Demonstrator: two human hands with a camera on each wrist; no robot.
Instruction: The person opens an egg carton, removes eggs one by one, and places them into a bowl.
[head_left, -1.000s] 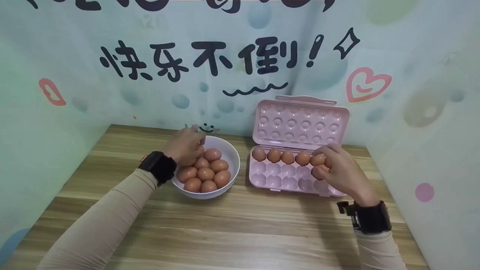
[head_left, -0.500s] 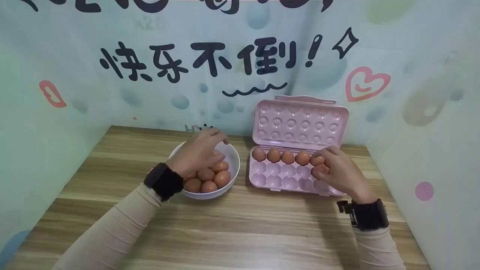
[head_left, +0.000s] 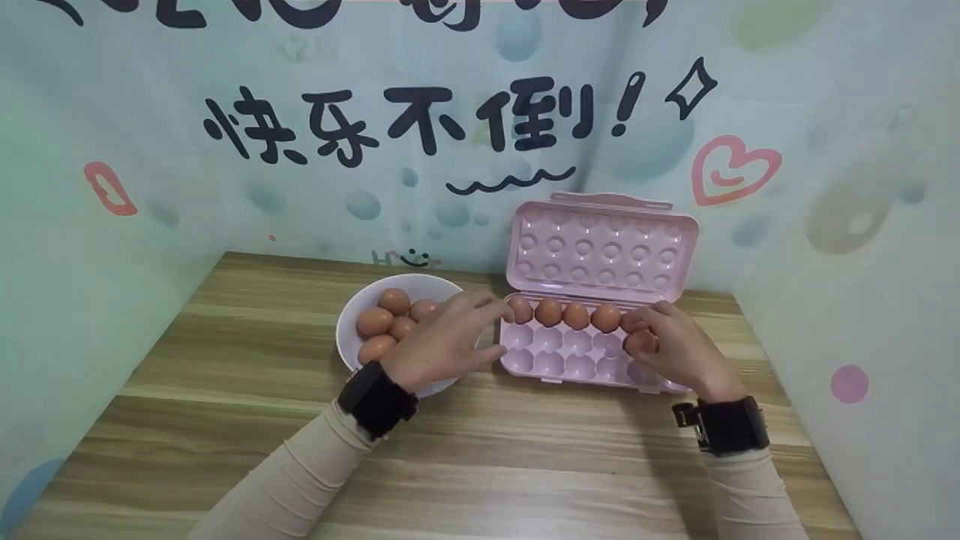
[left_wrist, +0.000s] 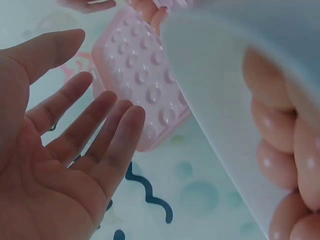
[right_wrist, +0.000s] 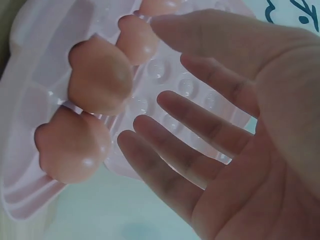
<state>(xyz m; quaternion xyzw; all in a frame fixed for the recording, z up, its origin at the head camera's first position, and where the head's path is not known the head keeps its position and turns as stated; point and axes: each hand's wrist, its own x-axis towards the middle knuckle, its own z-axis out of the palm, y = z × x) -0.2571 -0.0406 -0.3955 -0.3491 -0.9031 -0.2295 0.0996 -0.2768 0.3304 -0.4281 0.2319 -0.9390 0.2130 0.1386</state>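
Observation:
My left hand (head_left: 446,341) hovers over the right side of a white bowl (head_left: 343,330), fingertips reaching the left edge of a pink egg carton (head_left: 555,381). In the left wrist view its palm is bare and the fingers are spread. Several brown eggs (head_left: 375,321) lie in the bowl, some hidden by that hand. At the carton's right end is my right hand (head_left: 686,349), above the eggs seated there. The right wrist view shows its fingers extended beside a brown egg (right_wrist: 100,75), gripping nothing. Brown eggs (head_left: 576,316) fill much of the back row; one egg (head_left: 641,342) sits in the middle row.
The carton's pink lid (head_left: 600,247) stands raised against the printed backdrop (head_left: 330,195). Bare cups (head_left: 548,364) show in the carton's front rows. The wooden tabletop (head_left: 480,465) extends in front of bowl and carton, with walls on both sides.
My left hand has moved right, from above the bowl's back left to between bowl and carton, uncovering eggs on the bowl's left. My right hand has barely shifted at the carton.

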